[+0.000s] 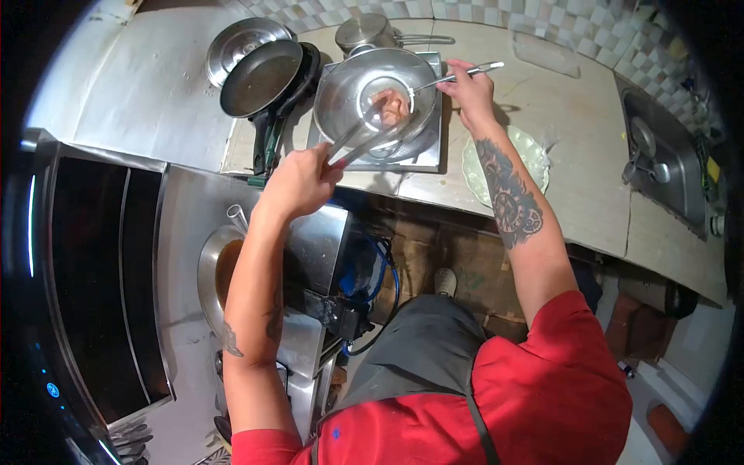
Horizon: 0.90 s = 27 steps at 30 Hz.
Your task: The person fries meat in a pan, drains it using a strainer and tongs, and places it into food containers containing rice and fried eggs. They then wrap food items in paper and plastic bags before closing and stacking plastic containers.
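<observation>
Fingers of the left hand [298, 184] are being closed around a pair of metal tongs [363, 149], whose blurred arms are being angled up and to the right over a clear bowl [335, 105] at upper center of the frame. Fingers of the right hand [471, 91] are being curled around the metal handle of a utensil [478, 70], which is being tilted across the bowl's right rim; its working end is being lost in glare and blur. At the bottom of the bowl, pinkish-brown food [394, 110] is being gathered in a small heap; whether it is being touched by either tool cannot be told.

Both handles are being gripped outside the rim, probably so that the fingers are being kept clear of the food. The bowl is being supported by a square metal appliance [431, 161], apparently as a level base between the two hands. A black pan [260, 81] is being left at upper left, and a pale green plate [531, 155] is being partly covered by the right forearm at right of center, both seemingly within easy reach.
</observation>
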### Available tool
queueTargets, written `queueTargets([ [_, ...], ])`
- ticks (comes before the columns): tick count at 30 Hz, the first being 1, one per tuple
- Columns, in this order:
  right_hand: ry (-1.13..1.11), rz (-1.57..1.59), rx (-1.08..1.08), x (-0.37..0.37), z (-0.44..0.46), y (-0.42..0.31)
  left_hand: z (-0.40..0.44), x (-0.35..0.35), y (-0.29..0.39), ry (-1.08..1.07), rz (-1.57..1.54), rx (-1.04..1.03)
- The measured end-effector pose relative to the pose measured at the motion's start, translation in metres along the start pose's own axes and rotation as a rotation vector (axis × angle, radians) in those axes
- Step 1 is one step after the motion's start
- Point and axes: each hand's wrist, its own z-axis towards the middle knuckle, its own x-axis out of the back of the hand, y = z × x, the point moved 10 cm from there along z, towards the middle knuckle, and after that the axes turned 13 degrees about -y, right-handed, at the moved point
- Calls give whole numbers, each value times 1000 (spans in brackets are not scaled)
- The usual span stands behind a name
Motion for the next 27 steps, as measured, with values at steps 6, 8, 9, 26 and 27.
queueTargets([
  [6, -23, 160, 30, -3, -21, -16, -59, 19, -5, 162, -109, 5],
  [8, -54, 168, 20, -11, -30, -22, -80, 16, -6, 188, -130, 23],
  [9, -72, 158, 20, -16, -37, -27, -93, 13, -6, 199, -157, 22],
  [26, -763, 174, -212, -264, -307, -37, -513, -188, 1, 705, -882, 423],
  [27, -820, 179, -208, -280, -342, -37, -543, -214, 9, 753, -898, 430],
])
